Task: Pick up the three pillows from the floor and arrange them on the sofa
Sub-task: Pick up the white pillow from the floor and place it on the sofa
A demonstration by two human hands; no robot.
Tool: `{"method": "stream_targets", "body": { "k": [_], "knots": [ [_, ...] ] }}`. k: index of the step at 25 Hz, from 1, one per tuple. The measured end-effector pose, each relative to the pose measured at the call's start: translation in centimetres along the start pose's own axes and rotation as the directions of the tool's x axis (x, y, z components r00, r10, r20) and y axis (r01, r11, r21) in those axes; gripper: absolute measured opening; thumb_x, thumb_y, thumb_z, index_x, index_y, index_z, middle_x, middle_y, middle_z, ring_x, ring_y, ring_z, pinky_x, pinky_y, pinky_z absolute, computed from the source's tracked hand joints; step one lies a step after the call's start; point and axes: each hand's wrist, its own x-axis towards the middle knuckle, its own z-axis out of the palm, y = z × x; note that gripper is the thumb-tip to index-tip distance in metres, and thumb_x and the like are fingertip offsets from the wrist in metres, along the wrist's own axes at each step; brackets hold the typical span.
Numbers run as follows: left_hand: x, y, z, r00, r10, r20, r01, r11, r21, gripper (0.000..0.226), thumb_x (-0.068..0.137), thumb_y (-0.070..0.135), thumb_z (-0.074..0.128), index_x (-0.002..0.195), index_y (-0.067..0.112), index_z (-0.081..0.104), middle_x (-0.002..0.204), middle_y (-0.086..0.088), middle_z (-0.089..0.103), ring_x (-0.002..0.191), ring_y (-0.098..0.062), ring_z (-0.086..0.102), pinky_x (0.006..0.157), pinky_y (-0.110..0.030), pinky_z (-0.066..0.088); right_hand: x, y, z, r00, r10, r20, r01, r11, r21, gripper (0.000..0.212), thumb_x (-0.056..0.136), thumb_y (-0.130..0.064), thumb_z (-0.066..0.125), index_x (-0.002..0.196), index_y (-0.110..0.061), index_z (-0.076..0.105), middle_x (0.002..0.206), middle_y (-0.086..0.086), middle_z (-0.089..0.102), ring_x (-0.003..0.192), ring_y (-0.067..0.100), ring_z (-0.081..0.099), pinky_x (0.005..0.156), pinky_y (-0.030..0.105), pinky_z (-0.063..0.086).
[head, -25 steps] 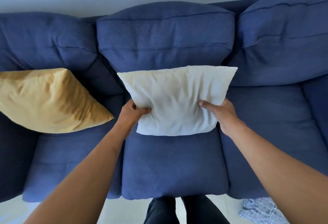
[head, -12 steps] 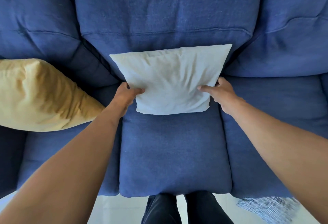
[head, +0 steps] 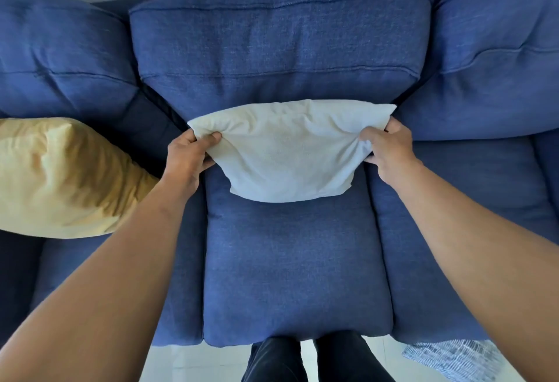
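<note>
A white pillow (head: 287, 152) leans against the middle back cushion of the blue sofa (head: 281, 49), its lower edge on the middle seat cushion. My left hand (head: 189, 155) pinches its upper left corner. My right hand (head: 387, 149) grips its upper right corner. A yellow pillow (head: 60, 179) lies on the left seat, tilted against the left back cushion. A blue-and-white patterned pillow (head: 453, 357) shows partly on the floor at the bottom right, below the sofa's front edge.
My dark-trousered legs (head: 302, 360) stand on the pale floor right at the front of the middle seat. The right seat cushion (head: 469, 230) holds nothing in view. A pale wall runs behind the sofa.
The white pillow has gone back against the middle back cushion and now rests on the seat. Both hands have shifted from its lower sides up to its top corners.
</note>
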Motion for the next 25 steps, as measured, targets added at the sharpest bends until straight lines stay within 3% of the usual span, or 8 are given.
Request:
{"method": "stream_targets", "body": {
  "k": [6,9,11,13,14,16,18,25],
  "knots": [
    [-1.0,0.3,0.7,0.995,0.024,-0.094,-0.017,0.997,0.076,0.01,0.096,0.029,0.077,0.103,0.026,0.071,0.118,-0.001,0.08,0.107,-0.018,0.076,0.09,-0.035,0.06,-0.5,-0.2,-0.2,0.999,-0.004,-0.037,-0.003,0.984,-0.178,0.027,0.091,-0.014,0.075,0.117,-0.015,0.068,0.097,-0.005,0.069,0.103,0.023,0.068,0.103,0.057,0.055],
    [-2.9,-0.3,0.5,0.988,0.05,-0.148,-0.022,0.982,0.189,0.035,0.092,0.039,0.077,0.121,0.021,0.069,0.121,-0.008,0.076,0.111,-0.026,0.072,0.091,-0.037,0.059,-2.0,0.1,-1.0,0.996,-0.034,-0.083,0.012,0.969,-0.246,0.041,0.086,-0.024,0.078,0.125,-0.014,0.067,0.115,0.008,0.074,0.111,0.028,0.07,0.099,0.053,0.058],
    [-5.3,-0.9,0.6,0.98,0.05,-0.19,0.006,0.959,0.282,0.039,0.094,0.039,0.071,0.127,0.018,0.069,0.105,-0.004,0.071,0.099,-0.026,0.067,0.089,-0.038,0.056,-3.9,0.6,-1.9,0.995,-0.048,-0.089,0.022,0.96,-0.279,0.054,0.083,-0.031,0.078,0.134,-0.018,0.064,0.124,0.006,0.073,0.114,0.025,0.068,0.101,0.048,0.057],
    [-8.3,-2.3,0.9,0.987,0.052,-0.152,0.013,0.917,0.399,0.022,0.096,0.039,0.062,0.096,0.018,0.069,0.084,0.002,0.059,0.078,-0.029,0.053,0.077,-0.04,0.051,-6.2,1.5,-3.5,0.994,-0.072,-0.082,0.043,0.948,-0.316,0.057,0.085,-0.035,0.075,0.138,-0.018,0.062,0.131,0.004,0.072,0.113,0.023,0.067,0.105,0.047,0.054],
    [-9.7,-2.9,1.4,0.993,0.042,-0.109,0.01,0.897,0.442,0.033,0.095,0.04,0.058,0.094,0.008,0.068,0.077,-0.001,0.06,0.075,-0.04,0.052,0.077,-0.046,0.053,-7.5,2.0,-4.4,0.992,-0.09,-0.084,0.056,0.939,-0.339,0.056,0.088,-0.036,0.073,0.14,-0.018,0.061,0.136,0.003,0.07,0.117,0.023,0.066,0.107,0.046,0.052],
    [-12.5,-4.2,2.7,1.0,0.029,-0.003,-0.024,0.865,0.501,0.057,0.099,0.043,0.055,0.13,-0.004,0.061,0.112,-0.019,0.075,0.114,-0.051,0.062,0.102,-0.055,0.052,-10.1,3.6,-6.7,0.988,-0.124,-0.086,0.081,0.916,-0.392,0.055,0.095,-0.035,0.068,0.145,-0.015,0.056,0.146,0.004,0.063,0.131,0.023,0.06,0.112,0.042,0.047],
    [-14.8,-5.0,4.7,0.995,0.047,0.085,-0.085,0.845,0.528,0.062,0.103,0.046,0.055,0.153,0.01,0.053,0.158,-0.011,0.057,0.146,-0.036,0.051,0.116,-0.044,0.042,-12.2,5.4,-9.0,0.986,-0.14,-0.088,0.079,0.868,-0.49,0.058,0.1,-0.035,0.061,0.153,-0.013,0.048,0.155,0.007,0.054,0.142,0.025,0.05,0.116,0.04,0.041],
    [-24.4,-6.8,15.9,0.766,0.222,0.603,-0.629,0.448,0.635,0.071,0.111,0.043,0.046,0.17,0.011,0.024,0.179,-0.003,0.02,0.165,-0.019,0.019,0.132,-0.036,0.018,-19.4,13.7,-21.3,0.932,-0.24,-0.272,-0.016,0.723,-0.691,0.072,0.104,-0.041,0.053,0.162,-0.006,0.026,0.174,0.015,0.015,0.163,0.028,0.005,0.126,0.052,0.021]
  ]
}}
